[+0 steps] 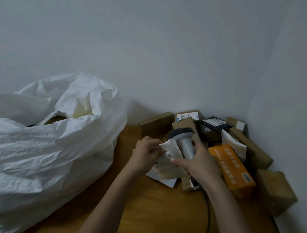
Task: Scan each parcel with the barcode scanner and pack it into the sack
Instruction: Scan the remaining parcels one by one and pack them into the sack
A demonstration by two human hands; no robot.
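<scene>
Left hand [147, 151] pinches the limp, light white plastic mailer parcel [171, 161] by its edge; right hand [198, 162] grips the grey barcode scanner [184, 141].

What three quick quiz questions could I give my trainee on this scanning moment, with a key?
1. True or false: the white sack lies to the right of the parcel pile.
2. Which hand holds the barcode scanner? A) left hand B) right hand C) neither
3. Fill in: the left hand pinches a soft ____ parcel beside the scanner.

Key:
1. False; it lies to the left, and the orange box is at the right.
2. B; the right hand grips its grey handle.
3. White.
</scene>
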